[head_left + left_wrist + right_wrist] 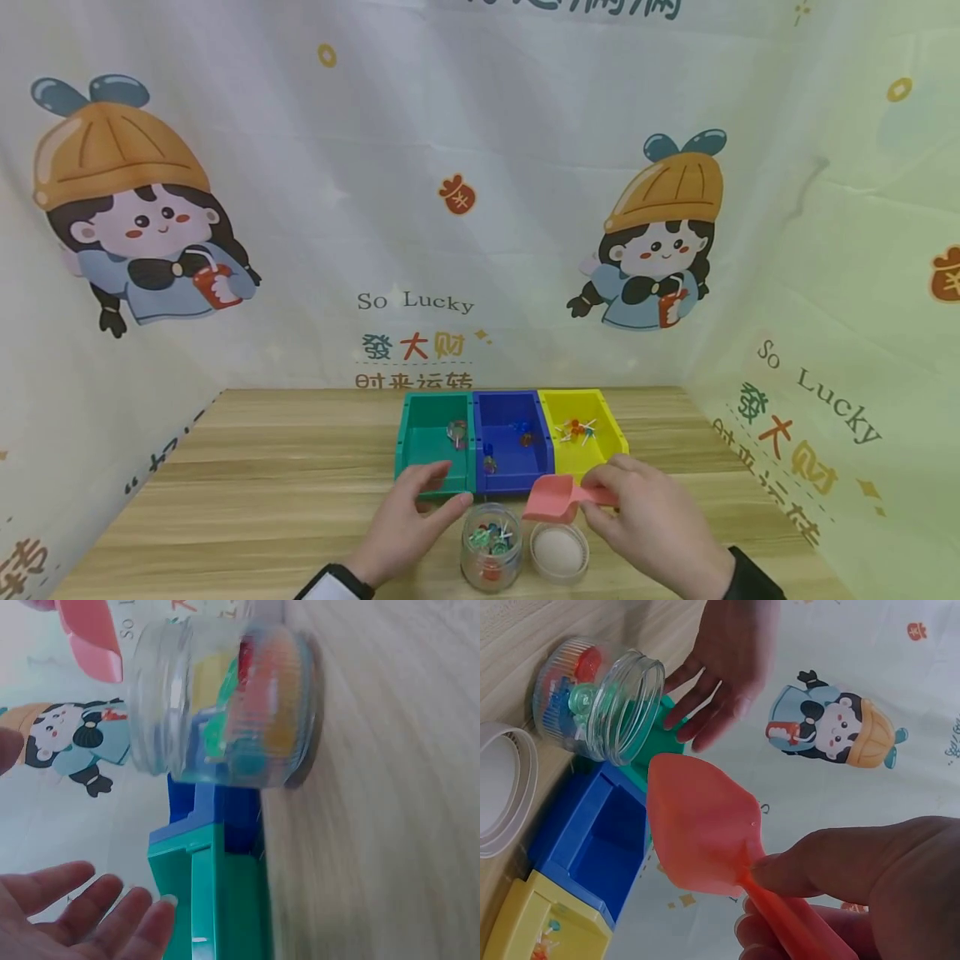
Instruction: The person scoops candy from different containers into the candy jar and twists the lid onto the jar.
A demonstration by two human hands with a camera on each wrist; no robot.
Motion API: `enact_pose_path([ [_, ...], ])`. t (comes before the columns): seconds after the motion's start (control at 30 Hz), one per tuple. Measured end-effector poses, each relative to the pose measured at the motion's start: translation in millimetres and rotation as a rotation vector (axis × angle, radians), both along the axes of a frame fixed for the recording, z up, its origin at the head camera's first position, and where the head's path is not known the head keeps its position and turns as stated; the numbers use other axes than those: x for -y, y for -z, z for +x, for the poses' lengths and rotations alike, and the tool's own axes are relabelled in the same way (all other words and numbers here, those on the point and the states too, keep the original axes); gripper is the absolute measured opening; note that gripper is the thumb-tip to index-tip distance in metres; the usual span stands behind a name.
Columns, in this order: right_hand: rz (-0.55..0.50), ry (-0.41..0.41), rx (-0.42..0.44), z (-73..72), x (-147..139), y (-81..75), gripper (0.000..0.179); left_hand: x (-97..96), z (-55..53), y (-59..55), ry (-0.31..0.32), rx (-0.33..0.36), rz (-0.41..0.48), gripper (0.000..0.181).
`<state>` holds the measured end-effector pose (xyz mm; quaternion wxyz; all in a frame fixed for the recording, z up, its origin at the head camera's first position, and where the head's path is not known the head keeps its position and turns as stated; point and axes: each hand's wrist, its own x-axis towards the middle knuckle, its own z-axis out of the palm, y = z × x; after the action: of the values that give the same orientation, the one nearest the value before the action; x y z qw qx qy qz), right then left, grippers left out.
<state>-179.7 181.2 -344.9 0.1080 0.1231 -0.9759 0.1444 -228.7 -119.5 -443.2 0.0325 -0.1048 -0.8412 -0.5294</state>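
My right hand (656, 521) pinches the handle of a pink scoop (551, 498) between thumb and fingers. The scoop is held above a round white lid (560, 557), with nothing in its bowl (697, 817). To the lid's left stands an uncovered clear jar (471, 567), upright, holding small green, blue, red and white pieces. My left hand (408, 517) hovers just left of the jar, fingers spread and relaxed, with nothing in them. In the left wrist view the jar (180, 705) stands apart from the left fingers (101, 900).
Behind the jar, three joined bins stand in a row: green (408, 417), blue (480, 408) and yellow (611, 417). Small pieces lie in each; those in the yellow bin have white sticks. A printed cloth (525, 208) hangs around the wooden table (285, 467).
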Motion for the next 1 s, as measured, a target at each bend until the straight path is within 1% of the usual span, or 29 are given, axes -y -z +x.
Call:
enact_pose_path([
  [0.17,-0.004,-0.003,-0.072,0.2,-3.4,0.3,0.018,6.5,-5.6,-2.3,-0.111,-0.060,0.033,0.067],
  [0.27,-0.016,0.001,-0.094,0.6,-5.5,-0.8,0.020,10.8,-10.2,-2.6,-0.174,-0.087,0.037,0.067],
  [0.33,-0.033,0.004,-0.102,0.6,-6.6,-1.7,0.021,14.0,-13.1,-2.9,-0.211,-0.090,0.031,0.067],
  [0.43,-0.063,0.014,-0.105,-0.3,-8.3,-3.8,0.023,19.4,-16.6,-3.3,-0.246,-0.095,0.021,0.067],
  [0.53,-0.084,0.020,-0.116,-2.7,-10.5,-6.3,0.023,24.1,-19.7,-3.5,-0.272,-0.088,0.011,0.066],
  [0.7,-0.106,0.036,-0.132,-9.9,-17.4,-7.8,0.023,29.7,-24.2,-0.3,-0.294,-0.098,0.021,0.064],
  [0.87,-0.136,0.077,-0.121,-18.3,-25.5,-7.4,0.029,35.5,-31.3,5.9,-0.306,-0.091,0.007,0.062],
  [1.0,-0.144,0.101,-0.137,-24.1,-31.8,-5.8,0.030,38.3,-36.9,9.9,-0.304,-0.087,-0.020,0.062],
])
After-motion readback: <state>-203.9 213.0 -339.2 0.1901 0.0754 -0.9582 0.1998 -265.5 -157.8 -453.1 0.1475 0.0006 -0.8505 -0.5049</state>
